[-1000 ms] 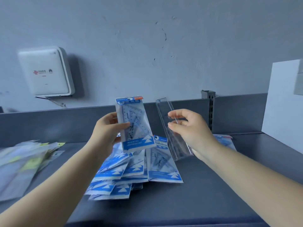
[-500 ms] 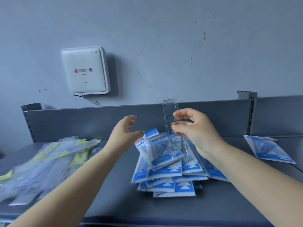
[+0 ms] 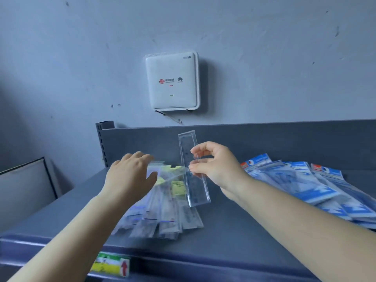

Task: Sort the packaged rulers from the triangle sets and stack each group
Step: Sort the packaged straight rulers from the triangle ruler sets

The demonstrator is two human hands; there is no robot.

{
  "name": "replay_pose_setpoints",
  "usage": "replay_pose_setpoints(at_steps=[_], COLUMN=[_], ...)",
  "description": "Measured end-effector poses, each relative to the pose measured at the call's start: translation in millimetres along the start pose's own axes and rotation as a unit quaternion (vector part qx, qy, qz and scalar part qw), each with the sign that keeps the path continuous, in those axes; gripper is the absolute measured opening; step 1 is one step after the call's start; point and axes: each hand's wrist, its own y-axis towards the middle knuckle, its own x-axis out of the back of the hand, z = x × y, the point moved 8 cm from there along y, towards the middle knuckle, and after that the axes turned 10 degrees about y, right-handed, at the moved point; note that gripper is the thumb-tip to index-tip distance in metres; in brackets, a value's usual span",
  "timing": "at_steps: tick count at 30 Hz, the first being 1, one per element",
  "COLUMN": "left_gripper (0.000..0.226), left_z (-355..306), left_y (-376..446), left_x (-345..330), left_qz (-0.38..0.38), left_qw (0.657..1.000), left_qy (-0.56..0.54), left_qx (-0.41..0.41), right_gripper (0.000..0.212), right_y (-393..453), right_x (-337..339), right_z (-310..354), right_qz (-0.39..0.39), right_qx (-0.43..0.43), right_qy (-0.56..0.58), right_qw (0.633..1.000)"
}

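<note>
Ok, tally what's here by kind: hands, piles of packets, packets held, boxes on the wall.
Hands: 2, left hand and right hand
Piles: 2, ruler pile and triangle-set pile
Held packets: 1, packaged ruler
Wall boxes: 1, white box
Total: 6

One packaged ruler, clear plastic in a transparent sleeve, is held nearly upright above the counter, its top leaning slightly left. Beneath and to its left lies a fanned pile of packaged rulers in clear sleeves, several bearing yellow labels at their far ends. The triangle sets, in clear packets with blue-and-white cards, lie overlapped at the right.
</note>
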Motion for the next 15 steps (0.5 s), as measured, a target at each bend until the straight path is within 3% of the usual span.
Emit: replay_pose_setpoints(at_steps=[4, 6, 9, 12, 15], left_gripper=[0.04, 0.04, 0.04, 0.04, 0.04], left_z=[41.4, 52.5, 55.8, 41.7, 12.1], left_y=[-7.4, -10.4, -11.7, -9.9, -3.6], left_x=[-4.3, -6.1, -8.6, -8.4, -2.8], left_qz=[0.002, 0.002, 0.002, -0.001, -0.011], left_qw=[1.0, 1.0, 1.0, 1.0, 0.999], left_qy=[-0.008, 0.001, 0.01, 0.008, 0.003], left_qx=[0.02, 0.021, 0.013, -0.004, -0.034], right_gripper=[0.026, 0.036, 0.05, 0.036, 0.036], right_y=[18.4, 28.1, 31.1, 20.8, 8.6], right_x=[-41.7, -55.3, -58.8, -51.2, -26.6], right_z=[-4.7, -14.1, -24.4, -7.9, 10.3], right_qz=[-0.006, 0.013, 0.05, 0.045, 0.028], right_qx=[0.018, -0.009, -0.024, 0.07, 0.113], right_qy=[-0.003, -0.13, -0.395, -0.511, -0.565], right_qw=[1.0, 0.991, 0.917, 0.855, 0.817])
